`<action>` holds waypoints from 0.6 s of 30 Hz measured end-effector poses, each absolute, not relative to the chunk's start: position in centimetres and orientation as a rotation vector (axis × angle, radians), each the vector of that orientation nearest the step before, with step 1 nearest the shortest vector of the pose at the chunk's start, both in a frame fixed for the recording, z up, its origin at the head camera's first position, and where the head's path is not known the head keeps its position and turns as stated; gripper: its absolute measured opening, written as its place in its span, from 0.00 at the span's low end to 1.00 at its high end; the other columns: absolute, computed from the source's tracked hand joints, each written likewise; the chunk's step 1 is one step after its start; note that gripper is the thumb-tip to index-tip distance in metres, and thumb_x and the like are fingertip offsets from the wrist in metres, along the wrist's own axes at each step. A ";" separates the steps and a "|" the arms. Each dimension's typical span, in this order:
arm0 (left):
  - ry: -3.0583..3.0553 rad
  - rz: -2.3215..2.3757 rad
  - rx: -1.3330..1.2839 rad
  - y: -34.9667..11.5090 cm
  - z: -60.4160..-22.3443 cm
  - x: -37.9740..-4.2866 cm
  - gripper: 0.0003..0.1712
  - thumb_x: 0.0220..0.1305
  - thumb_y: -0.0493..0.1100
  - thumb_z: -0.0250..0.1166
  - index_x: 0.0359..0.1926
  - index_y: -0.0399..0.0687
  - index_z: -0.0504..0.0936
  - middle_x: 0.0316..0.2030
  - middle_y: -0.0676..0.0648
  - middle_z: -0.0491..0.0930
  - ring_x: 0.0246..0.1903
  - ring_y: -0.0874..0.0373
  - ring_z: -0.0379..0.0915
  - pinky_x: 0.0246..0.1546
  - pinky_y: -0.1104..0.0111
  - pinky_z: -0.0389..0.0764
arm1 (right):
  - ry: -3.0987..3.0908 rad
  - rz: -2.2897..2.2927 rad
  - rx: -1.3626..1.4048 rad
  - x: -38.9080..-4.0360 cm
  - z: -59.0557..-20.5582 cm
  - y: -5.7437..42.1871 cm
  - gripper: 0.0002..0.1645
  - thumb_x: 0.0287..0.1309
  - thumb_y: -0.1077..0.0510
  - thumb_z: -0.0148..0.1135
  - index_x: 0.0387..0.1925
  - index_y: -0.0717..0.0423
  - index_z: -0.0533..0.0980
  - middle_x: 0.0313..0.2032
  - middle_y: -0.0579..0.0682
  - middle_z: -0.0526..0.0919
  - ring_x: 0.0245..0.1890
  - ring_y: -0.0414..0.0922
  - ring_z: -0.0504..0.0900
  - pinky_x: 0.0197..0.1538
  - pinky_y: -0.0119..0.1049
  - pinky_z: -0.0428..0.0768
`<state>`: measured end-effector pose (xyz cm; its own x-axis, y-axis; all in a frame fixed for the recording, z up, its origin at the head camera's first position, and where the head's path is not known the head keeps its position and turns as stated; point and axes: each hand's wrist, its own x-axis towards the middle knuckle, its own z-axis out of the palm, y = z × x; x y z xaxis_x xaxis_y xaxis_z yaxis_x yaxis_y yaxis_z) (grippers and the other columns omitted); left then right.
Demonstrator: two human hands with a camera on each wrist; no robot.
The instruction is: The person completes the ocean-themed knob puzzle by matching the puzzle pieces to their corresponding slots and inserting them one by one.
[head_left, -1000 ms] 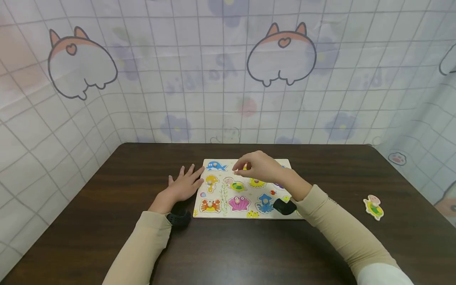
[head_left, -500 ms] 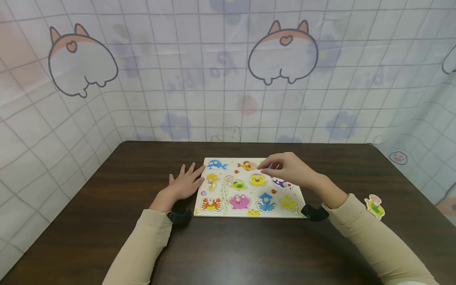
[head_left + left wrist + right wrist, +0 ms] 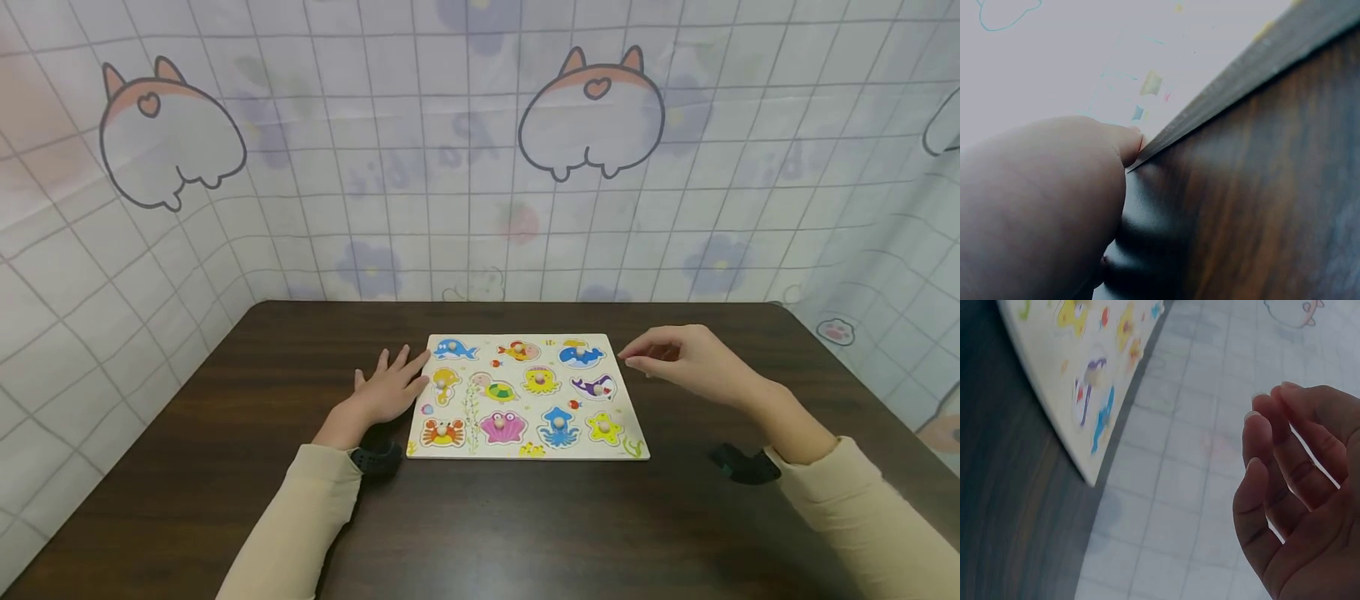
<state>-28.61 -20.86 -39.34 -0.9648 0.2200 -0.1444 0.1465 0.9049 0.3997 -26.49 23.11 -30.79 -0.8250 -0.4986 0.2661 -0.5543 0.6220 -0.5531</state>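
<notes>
A wooden peg puzzle board with sea animals lies flat on the table. Most animals, such as the crab, pink shell and blue squid, carry round knobs. The turtle slot is without its piece and shows a printed turtle. My left hand lies flat on the table with spread fingers, its fingertips at the board's left edge. To the right of the board, my right hand is raised with loosely bent fingers; in the right wrist view nothing is between thumb and fingers.
The dark wooden table extends to a back edge along a checked curtain with cartoon prints. A black wrist device sits on the right wrist. The loose turtle piece is hidden behind the right forearm.
My right hand has moved right, from over the top of the board to beyond its right edge. The forearm now covers the loose turtle piece. My left hand has stayed put.
</notes>
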 end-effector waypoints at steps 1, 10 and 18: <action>2.883 0.584 0.279 -20.9 -39.4 -28.6 0.35 0.83 0.56 0.43 0.83 0.55 0.48 0.81 0.36 0.38 0.77 0.31 0.25 0.66 0.26 0.29 | -2.752 0.972 0.882 -26.4 -30.7 23.7 0.07 0.65 0.61 0.70 0.44 0.54 0.87 0.35 0.42 0.87 0.30 0.41 0.82 0.32 0.34 0.80; 2.885 0.590 0.280 -21.0 -39.6 -28.5 0.35 0.83 0.56 0.44 0.83 0.55 0.48 0.81 0.36 0.38 0.77 0.31 0.25 0.65 0.26 0.29 | -2.853 0.910 0.745 -25.7 -31.4 29.1 0.08 0.68 0.59 0.68 0.45 0.57 0.86 0.32 0.42 0.86 0.28 0.38 0.82 0.32 0.35 0.80; 2.891 0.588 0.282 -20.9 -39.4 -28.5 0.35 0.83 0.56 0.44 0.83 0.55 0.48 0.81 0.36 0.38 0.77 0.31 0.26 0.65 0.26 0.30 | -3.015 0.954 0.695 -25.2 -33.1 34.1 0.13 0.72 0.57 0.63 0.50 0.60 0.84 0.39 0.48 0.87 0.31 0.41 0.82 0.31 0.37 0.80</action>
